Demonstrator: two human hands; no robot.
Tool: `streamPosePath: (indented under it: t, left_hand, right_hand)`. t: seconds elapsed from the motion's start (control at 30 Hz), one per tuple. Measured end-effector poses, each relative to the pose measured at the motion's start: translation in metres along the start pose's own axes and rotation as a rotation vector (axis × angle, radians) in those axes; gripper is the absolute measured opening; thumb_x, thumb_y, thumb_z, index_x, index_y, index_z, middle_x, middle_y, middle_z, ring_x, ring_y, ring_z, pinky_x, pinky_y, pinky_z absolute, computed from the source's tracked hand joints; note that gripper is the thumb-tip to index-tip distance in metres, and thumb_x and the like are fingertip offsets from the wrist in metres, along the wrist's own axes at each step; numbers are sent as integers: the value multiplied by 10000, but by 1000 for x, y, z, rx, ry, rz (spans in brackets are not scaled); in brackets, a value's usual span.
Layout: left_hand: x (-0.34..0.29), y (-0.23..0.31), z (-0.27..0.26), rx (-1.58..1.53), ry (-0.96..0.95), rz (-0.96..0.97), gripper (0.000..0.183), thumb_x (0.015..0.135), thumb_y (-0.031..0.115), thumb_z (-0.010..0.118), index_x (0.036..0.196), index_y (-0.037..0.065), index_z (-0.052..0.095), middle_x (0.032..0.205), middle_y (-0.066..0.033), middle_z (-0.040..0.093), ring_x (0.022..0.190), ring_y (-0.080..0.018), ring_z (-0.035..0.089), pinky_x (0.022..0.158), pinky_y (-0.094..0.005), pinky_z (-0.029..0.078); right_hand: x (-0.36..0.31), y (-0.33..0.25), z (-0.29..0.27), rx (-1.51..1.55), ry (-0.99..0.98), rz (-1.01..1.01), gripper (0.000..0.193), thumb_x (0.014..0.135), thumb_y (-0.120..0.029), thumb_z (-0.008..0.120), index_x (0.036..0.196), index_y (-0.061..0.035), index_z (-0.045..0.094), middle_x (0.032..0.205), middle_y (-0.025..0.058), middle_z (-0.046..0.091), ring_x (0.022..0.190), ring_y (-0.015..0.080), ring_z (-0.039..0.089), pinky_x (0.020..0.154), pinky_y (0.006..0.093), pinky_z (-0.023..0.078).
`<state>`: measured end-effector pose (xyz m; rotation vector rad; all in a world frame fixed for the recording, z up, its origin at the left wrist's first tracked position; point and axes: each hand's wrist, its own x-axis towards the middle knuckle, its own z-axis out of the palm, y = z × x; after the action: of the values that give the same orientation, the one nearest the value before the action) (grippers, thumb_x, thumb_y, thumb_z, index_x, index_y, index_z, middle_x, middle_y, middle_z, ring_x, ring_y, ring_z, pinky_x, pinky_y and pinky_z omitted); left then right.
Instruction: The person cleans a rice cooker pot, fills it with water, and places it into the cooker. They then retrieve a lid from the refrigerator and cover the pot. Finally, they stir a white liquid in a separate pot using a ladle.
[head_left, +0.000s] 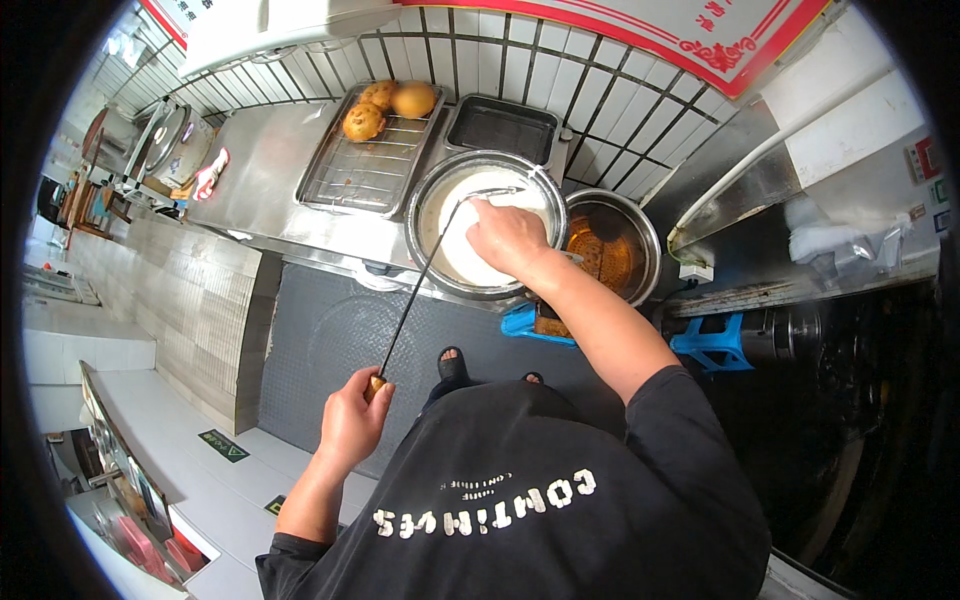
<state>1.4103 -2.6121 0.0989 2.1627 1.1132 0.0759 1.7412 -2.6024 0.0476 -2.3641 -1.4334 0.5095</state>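
Observation:
My left hand (357, 415) is closed around the wooden handle (374, 386) of a long, thin metal-rod tool (415, 290). The rod slants up and away to a wide metal pot (412, 225) of creamy white batter (447, 198), where its far end meets a pale metal piece (495, 191). Over the batter my right hand (505, 237) has its fingers curled together beside that end. Whatever lies in those fingers is hidden. Several golden-brown fried rounds (363, 122) rest on a wire rack in a metal tray (318, 190), left of the pot.
Right of the batter stands a pot of brown oil (645, 235) with a perforated piece in it. A dark rectangular tray (500, 130) sits against the tiled wall. Blue stools (715, 343) stand low at the right. A steel counter (262, 160) runs left, above dark floor matting (325, 335).

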Motion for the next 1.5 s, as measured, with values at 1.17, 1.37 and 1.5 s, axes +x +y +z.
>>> streamPosePath:
  t: [1.17,1.37,1.5]
  left_hand:
    - [26,-43,-35,-1160,-555,-420,418,998,339,507,1155,-46,544,541,-39,468,319,-124,420,303,-233,352]
    - [45,-65,-58,-1182,-601,-400,400,1002,322,504,1158,-44,544,569,-35,495,334,-115,432,321,-226,370]
    - [49,-67,-63,-1119,-557,-378,417,995,345,518,1151,-41,543,544,-32,476,319,-115,426,302,-222,353]
  right_hand:
    - [33,9,9,891,-368,271,309,902,-172,477,1173,-50,563,759,79,648,501,119,563,403,246,372]
    - [14,15,3,692,-187,380,291,925,-217,439,1121,-34,552,824,125,697,524,167,607,480,336,463]
    - [8,8,5,457,-80,366,343,929,-249,461,1194,-63,575,888,118,709,693,233,669,710,407,514]
